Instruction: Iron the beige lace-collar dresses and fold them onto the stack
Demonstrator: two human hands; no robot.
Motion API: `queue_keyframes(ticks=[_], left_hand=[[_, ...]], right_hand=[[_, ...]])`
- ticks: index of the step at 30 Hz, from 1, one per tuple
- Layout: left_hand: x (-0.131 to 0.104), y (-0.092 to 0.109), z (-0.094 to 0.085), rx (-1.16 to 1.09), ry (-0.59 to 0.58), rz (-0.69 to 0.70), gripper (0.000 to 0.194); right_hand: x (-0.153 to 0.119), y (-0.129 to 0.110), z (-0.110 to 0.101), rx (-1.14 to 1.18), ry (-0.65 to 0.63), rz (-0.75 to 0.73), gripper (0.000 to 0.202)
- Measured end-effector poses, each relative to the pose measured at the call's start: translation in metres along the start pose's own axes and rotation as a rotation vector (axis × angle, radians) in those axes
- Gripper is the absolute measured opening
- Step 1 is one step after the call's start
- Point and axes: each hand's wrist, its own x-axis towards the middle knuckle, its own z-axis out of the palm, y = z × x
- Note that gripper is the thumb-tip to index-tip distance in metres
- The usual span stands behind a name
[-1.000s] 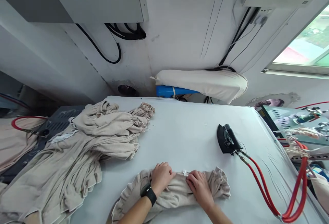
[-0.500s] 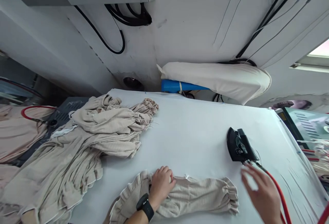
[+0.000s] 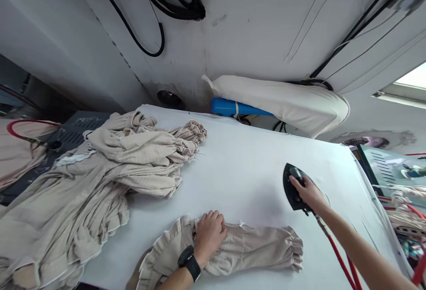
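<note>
Lying at the far left, a pink cloth is crossed at its upper edge by a thin red hose. Beside it, a dark slotted case is partly covered by a heap of beige garments, which is spread over the left part of the white table. At the near edge, right of the heap, a ruffled garment is laid flat lengthwise, its gathered cuff directed to the right. Its upper edge is pressed by the left hand, with fingers bent; whether fabric is pinched beneath them cannot be told. A black watch is worn on that wrist. Behind the table, a blue cylinder is partly overhung by a cream padded board. Farther right, the black iron is gripped by its handle in the right hand, apart from the ruffled garment. Whether its soleplate is in contact with the table cannot be determined. Red hoses are routed from its rear toward the near edge. At the far right, a vented metal unit is positioned beside the table.
</note>
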Motion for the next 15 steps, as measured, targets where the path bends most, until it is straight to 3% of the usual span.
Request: queue_keyframes(ticks=[3, 6, 10, 15], left_hand=[[-0.001, 0.001, -0.005, -0.034, -0.001, -0.042, 0.013], [-0.004, -0.008, -0.017, -0.111, 0.037, -0.091, 0.028], [-0.015, -0.040, -0.038, -0.180, 0.086, -0.077, 0.028], [-0.030, -0.075, -0.041, -0.320, 0.013, -0.098, 0.017]], right_hand=[[-0.061, -0.058, 0.037, -0.117, -0.188, -0.157, 0.063], [-0.125, -0.087, 0.092, -0.183, -0.357, -0.301, 0.052], [-0.165, -0.080, 0.145, -0.250, -0.419, -0.271, 0.048], [-0.160, -0.064, 0.153, -0.246, -0.438, -0.195, 0.052]])
